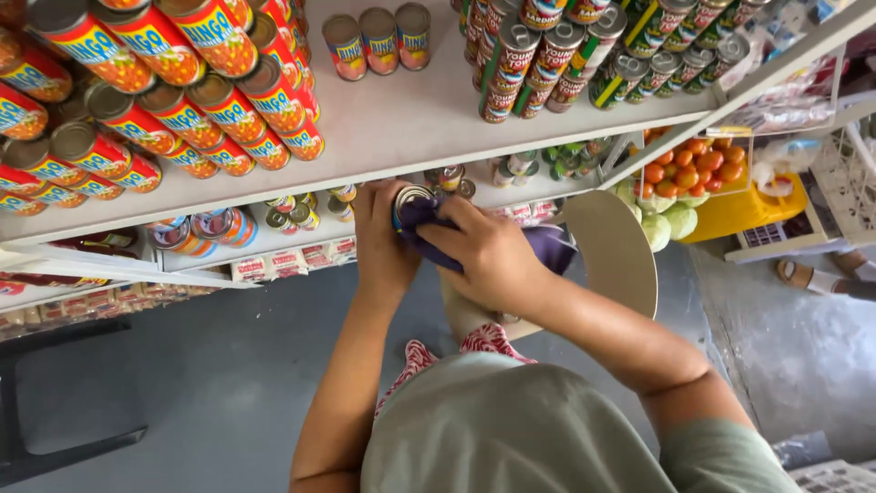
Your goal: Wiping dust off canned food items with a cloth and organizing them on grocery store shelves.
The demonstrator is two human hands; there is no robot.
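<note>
- At far left, red cans with yellow-and-blue labels (155,87) lie stacked in rows on a white shelf (392,128), seen from above.
- Below that shelf's edge, a lower shelf holds a few cans lying on their sides (196,228) and small white-and-red packets (274,265).
- Left of centre, the person's left hand (383,242) wraps around the side of a small tin can (411,203), fingers curled against it, gripping it just in front of the shelf edge.
- The tin can sits between the two hands, its shiny metal top showing; its label is hidden.
- Just right of it, the right hand (488,256) presses a dark purple cloth (538,246) onto the top of the can, fingers bunched down over the fabric; the loose end of the cloth trails toward the right.
- Both forearms stretch up from the bottom of the view, above a grey-green shirt (511,429).
- Three short cans (379,38) stand apart at the middle of the upper shelf.
- Further right on the same shelf stand tall cans with dark red and green labels (584,55).
- Beneath the hands is a pale beige round stool seat (616,256) on a grey floor (228,365).
- At right, orange-red tomatoes (689,164) sit in a clear container, with pale green cabbages (666,219) below and a yellow crate (748,205) beside them.
- At far right, a sandalled foot of another person (808,276) rests on the floor.
</note>
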